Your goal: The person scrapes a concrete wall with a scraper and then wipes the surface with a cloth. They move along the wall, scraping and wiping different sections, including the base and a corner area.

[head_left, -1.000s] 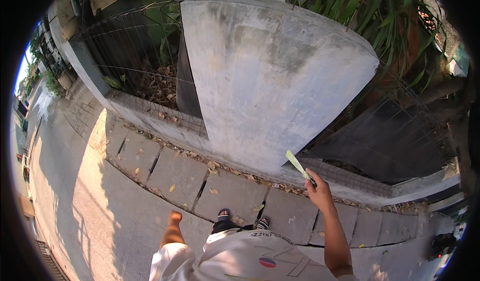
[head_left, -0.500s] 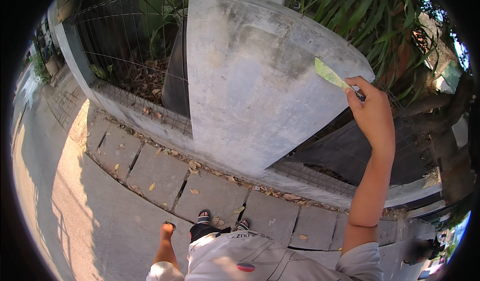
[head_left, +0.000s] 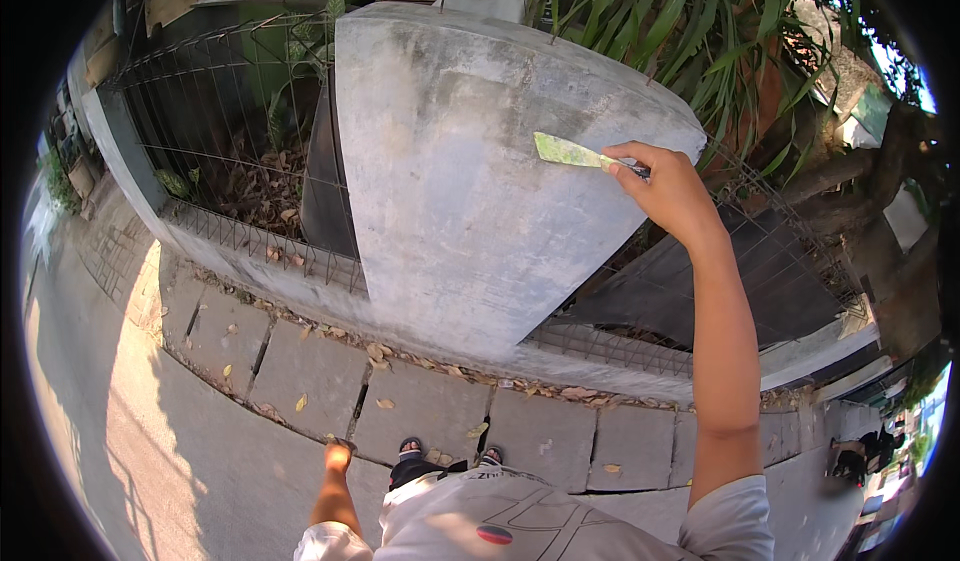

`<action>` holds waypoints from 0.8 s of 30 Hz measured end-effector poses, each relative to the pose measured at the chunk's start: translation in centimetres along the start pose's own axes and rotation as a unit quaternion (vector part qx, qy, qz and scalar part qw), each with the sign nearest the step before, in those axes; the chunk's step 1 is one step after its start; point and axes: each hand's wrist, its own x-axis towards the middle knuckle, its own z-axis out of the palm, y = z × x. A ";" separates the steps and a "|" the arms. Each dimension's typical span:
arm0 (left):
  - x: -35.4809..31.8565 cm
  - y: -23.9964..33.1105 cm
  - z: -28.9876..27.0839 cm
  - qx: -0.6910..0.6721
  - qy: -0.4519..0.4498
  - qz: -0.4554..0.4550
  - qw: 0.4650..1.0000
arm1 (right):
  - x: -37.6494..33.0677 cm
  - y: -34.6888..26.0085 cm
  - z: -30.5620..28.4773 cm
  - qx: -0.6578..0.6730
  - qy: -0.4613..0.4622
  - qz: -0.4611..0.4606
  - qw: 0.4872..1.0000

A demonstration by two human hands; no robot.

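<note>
Right hand (head_left: 672, 189) raised, grip closed on handle of scraper (head_left: 570, 151); greenish blade lies flat on upper face of concrete pillar (head_left: 470, 181). Left hand (head_left: 337, 455) hangs low, fingers curled, holding nothing visible. Best practice: keep blade low-angled, even pressure, overlapping strokes.

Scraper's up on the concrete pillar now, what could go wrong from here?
The right hand pinches the scraper only at its handle end, arm stretched high, so the blade may skid on the pillar and knuckles could graze concrete. The left hand hangs free, bracing nothing. Dry leaves and paving gaps by the feet could cause a slip.
</note>
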 end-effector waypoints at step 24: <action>-3.2 42.7 -13.0 -0.130 0.328 0.428 0.832 | -25.3 12.4 22.5 0.166 -0.165 0.239 0.942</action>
